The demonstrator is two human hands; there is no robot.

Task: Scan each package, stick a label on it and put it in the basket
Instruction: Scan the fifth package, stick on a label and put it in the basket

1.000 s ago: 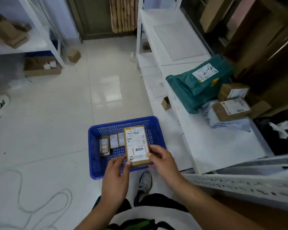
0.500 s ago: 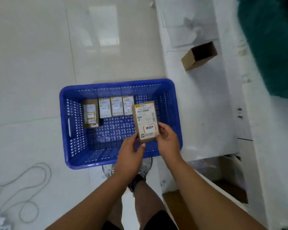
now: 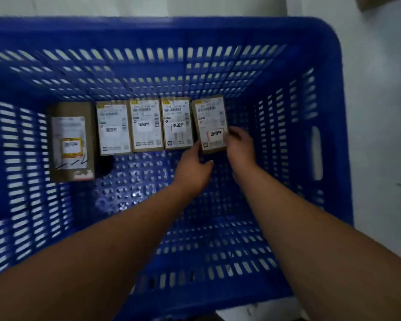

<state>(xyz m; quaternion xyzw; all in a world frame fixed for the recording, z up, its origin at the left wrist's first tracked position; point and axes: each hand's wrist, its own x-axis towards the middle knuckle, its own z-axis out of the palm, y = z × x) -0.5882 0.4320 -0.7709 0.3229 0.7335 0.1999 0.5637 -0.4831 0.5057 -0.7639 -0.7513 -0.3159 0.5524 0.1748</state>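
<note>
A blue perforated plastic basket point(image 3: 324, 140) fills the view. Inside it, along the far wall, lies a row of small brown labelled packages: a larger one point(image 3: 71, 144) at the left, then three side by side point(image 3: 146, 125). At the right end of the row is another small labelled package point(image 3: 210, 122), low in the basket and slightly tilted. My left hand point(image 3: 192, 167) touches its lower left corner and my right hand point(image 3: 240, 144) grips its lower right edge. Both forearms reach down into the basket.
The basket's dotted floor point(image 3: 134, 186) is bare in front of the row. A white floor point(image 3: 380, 112) shows to the right of the basket, with a cardboard corner point(image 3: 380, 0) at the top right edge.
The camera has dropped close to the basket. Both hands have lowered the package from above the rim down to the right end of the row inside.
</note>
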